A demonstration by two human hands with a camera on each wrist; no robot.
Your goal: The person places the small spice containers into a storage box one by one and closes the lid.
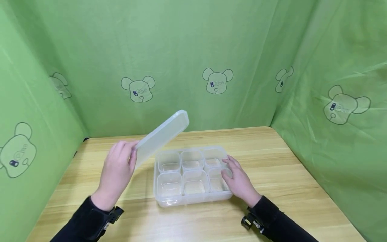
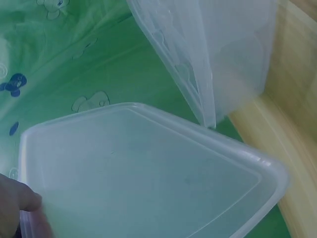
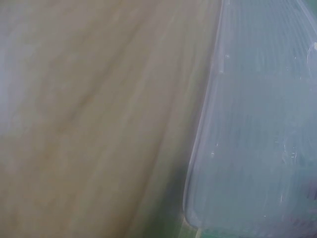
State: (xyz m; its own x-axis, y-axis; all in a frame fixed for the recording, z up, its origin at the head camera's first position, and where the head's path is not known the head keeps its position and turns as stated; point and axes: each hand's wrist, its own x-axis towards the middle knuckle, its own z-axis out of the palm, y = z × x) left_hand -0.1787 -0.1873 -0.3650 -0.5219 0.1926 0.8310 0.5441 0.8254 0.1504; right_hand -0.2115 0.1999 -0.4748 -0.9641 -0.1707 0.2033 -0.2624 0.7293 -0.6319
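Observation:
A clear plastic storage box [image 1: 193, 198] sits on the table with several small square bins [image 1: 169, 183] inside it in two rows. Its translucent lid [image 1: 163, 132] is raised and tilted at the box's left. At the lid's lower left edge, my left hand [image 1: 118, 164] pinches it between thumb and fingers; the left wrist view shows the broad face of the lid [image 2: 143, 173] and a fingertip [image 2: 30, 199] on its rim. My right hand [image 1: 240, 181] rests at the box's right end, loose fingers over the rim by the front right bin. The right wrist view catches the box's side [image 3: 247, 124].
The wooden table [image 1: 290, 188] extends around the box on all sides. Green cloth walls [image 1: 181, 50] printed with bear heads stand at the back, left and right. Dark wrist cameras are strapped at both black sleeves [image 1: 87, 218].

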